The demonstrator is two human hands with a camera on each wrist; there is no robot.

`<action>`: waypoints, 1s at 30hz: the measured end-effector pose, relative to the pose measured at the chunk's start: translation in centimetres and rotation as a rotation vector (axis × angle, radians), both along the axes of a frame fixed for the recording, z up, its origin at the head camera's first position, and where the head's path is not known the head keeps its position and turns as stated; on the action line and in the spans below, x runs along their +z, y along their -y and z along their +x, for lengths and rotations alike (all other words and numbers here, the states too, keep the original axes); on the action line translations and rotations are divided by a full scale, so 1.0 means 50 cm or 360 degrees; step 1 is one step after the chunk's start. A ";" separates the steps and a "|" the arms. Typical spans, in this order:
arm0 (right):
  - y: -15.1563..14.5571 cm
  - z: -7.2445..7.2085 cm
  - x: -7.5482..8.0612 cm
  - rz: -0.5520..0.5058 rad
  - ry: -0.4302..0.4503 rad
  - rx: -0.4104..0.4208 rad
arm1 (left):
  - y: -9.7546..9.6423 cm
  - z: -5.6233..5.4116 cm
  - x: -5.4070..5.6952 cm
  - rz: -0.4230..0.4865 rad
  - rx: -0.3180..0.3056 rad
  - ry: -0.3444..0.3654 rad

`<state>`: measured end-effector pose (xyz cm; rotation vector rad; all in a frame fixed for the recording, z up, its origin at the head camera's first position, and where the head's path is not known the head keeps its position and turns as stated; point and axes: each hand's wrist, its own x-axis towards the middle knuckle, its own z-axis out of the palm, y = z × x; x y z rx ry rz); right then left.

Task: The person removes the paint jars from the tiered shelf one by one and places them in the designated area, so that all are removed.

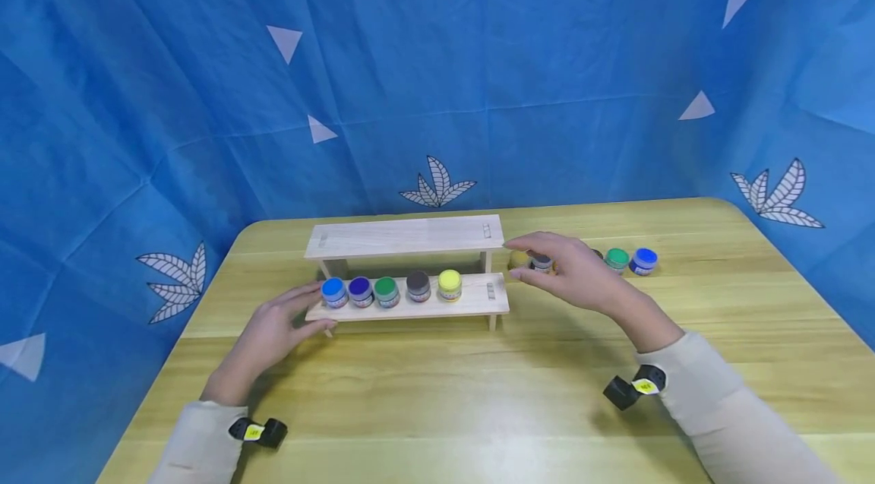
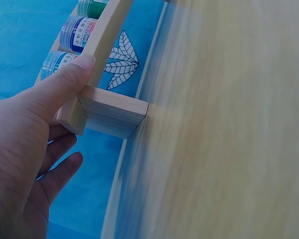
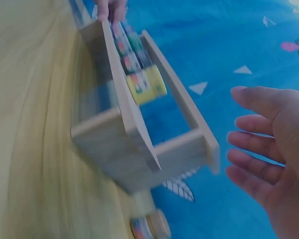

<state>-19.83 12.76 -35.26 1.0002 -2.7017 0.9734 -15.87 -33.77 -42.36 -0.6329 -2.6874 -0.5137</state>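
Observation:
A two-tier wooden rack (image 1: 403, 237) stands on the table, its lower step (image 1: 478, 298) bearing a row of small paint jars. From the left these are a light blue jar (image 1: 334, 292), a purple-blue one (image 1: 360, 292), a green one (image 1: 386, 292), a dark one (image 1: 418, 286) and a yellow jar (image 1: 450, 285). My left hand (image 1: 276, 324) grips the left end of the lower step, thumb (image 2: 70, 79) over its front edge. Off the rack's right end my right hand (image 1: 570, 267) hovers with fingers spread, holding nothing, as the right wrist view shows.
More paint jars stand right of the rack, partly behind my right hand: a dull yellow one (image 1: 519, 259), a grey-lidded one (image 1: 541, 263), a green one (image 1: 617, 259) and a blue one (image 1: 644, 260). A blue patterned curtain (image 1: 437, 89) hangs behind the table (image 1: 437, 408).

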 end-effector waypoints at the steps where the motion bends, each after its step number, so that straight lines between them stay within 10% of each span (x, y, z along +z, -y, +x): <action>1: 0.008 0.001 -0.001 0.0010 -0.0027 0.0006 | 0.000 0.000 0.000 0.0000 0.0006 0.0010; 30: 0.159 -0.011 -0.027 0.0189 -0.0088 0.0132 | 0.006 -0.003 -0.006 0.0030 -0.0025 -0.0071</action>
